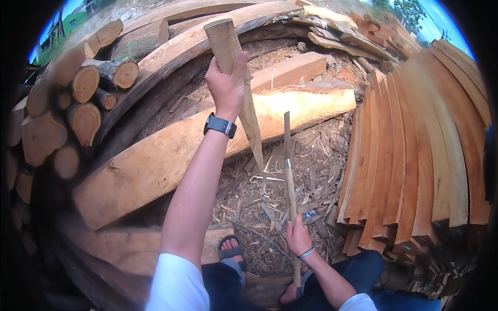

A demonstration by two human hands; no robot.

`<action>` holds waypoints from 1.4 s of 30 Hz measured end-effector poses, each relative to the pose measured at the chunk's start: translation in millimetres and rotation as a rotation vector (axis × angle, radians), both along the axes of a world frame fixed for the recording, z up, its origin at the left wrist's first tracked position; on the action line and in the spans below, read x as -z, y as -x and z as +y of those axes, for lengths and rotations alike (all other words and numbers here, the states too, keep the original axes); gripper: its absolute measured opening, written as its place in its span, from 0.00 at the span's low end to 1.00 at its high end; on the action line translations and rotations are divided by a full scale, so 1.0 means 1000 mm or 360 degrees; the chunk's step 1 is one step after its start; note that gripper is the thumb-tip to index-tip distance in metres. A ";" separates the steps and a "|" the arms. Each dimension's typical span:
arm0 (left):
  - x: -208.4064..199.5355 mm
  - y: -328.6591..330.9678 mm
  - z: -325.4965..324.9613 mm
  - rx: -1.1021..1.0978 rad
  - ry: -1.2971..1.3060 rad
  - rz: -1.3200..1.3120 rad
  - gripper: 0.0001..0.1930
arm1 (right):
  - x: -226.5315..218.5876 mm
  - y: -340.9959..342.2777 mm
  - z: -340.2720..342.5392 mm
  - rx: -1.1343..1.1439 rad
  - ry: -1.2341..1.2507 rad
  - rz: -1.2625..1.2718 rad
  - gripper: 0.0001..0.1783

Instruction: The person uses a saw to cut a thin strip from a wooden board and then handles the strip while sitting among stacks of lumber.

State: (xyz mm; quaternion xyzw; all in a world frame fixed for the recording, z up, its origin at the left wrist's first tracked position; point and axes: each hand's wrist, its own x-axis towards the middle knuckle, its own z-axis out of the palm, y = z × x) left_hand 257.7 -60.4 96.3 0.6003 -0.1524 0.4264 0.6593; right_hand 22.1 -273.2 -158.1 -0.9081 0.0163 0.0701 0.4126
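Note:
My left hand [228, 85], with a dark watch on its wrist, is closed around the upper part of a wooden stake [250, 122]. The stake is thick and flat at the top and tapers to a point lower down, above chip-strewn ground. My right hand [298, 237] grips the pale wooden handle of a long-handled knife [288, 160]. A metal collar joins the handle to a narrow dark blade, which points up and away from me. The blade stands to the right of the stake, apart from it.
A large squared timber [150, 171] lies diagonally behind the stake. Round logs [85, 122] are piled at the left. Stacked planks [410, 155] fill the right side. Wood shavings and bark cover the ground [316, 176]. My sandalled foot [231, 249] is beside another timber [129, 249].

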 end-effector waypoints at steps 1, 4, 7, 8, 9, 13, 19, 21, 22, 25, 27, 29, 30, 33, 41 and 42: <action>0.000 0.000 -0.003 0.0017 0.0006 0.0003 0.27 | 0.014 0.002 -0.003 -0.0102 0.0061 0.0058 0.16; -0.002 -0.001 -0.008 -0.0033 0.0044 -0.0021 0.27 | 0.076 0.017 -0.005 -0.0421 0.0366 0.0275 0.17; 0.001 0.001 -0.008 -0.0053 0.0090 -0.0064 0.27 | 0.080 0.013 -0.004 -0.0362 0.0207 0.0188 0.17; 0.002 0.002 -0.005 -0.0062 0.0067 -0.0044 0.27 | 0.066 0.015 -0.001 -0.0351 0.0113 0.0295 0.17; 0.002 0.003 -0.003 -0.0070 0.0045 -0.0023 0.27 | 0.050 0.016 0.002 -0.0339 0.0021 0.0403 0.17; -0.001 -0.001 -0.010 -0.0007 0.0071 -0.0122 0.28 | 0.047 0.006 -0.005 0.0004 -0.0732 0.0932 0.14; 0.001 -0.008 0.000 -0.0172 0.0018 -0.0148 0.29 | 0.068 -0.006 -0.026 0.0021 -0.2211 0.1613 0.12; 0.005 -0.011 0.005 -0.0159 0.0039 -0.0148 0.30 | 0.054 -0.008 -0.022 0.0110 -0.1949 0.1414 0.11; 0.004 -0.007 0.002 -0.0122 0.0061 -0.0123 0.30 | 0.036 -0.009 -0.015 0.0150 -0.1822 0.1315 0.10; 0.003 -0.005 0.004 -0.0104 0.0057 -0.0104 0.30 | 0.000 -0.002 -0.002 0.0074 -0.1002 0.0484 0.09; 0.003 -0.005 0.004 -0.0105 0.0040 -0.0101 0.30 | -0.004 0.004 -0.003 0.0025 -0.0416 0.0097 0.10; 0.004 -0.005 0.005 -0.0100 0.0024 -0.0085 0.30 | 0.028 0.013 0.005 0.0001 0.0039 -0.0301 0.11; 0.006 -0.006 0.006 -0.0178 0.0003 -0.0109 0.29 | 0.046 0.015 0.008 -0.0105 0.0193 -0.0025 0.13; 0.001 -0.012 -0.006 -0.0228 -0.0003 -0.0143 0.29 | 0.119 0.028 -0.005 -0.0301 0.0317 0.0120 0.12; 0.005 -0.011 0.003 -0.0195 0.0000 -0.0137 0.27 | 0.050 0.017 0.005 -0.0139 -0.0425 0.0640 0.15; 0.004 -0.012 -0.001 -0.0162 -0.0007 -0.0144 0.26 | 0.051 0.013 0.001 -0.0024 -0.0827 0.0873 0.16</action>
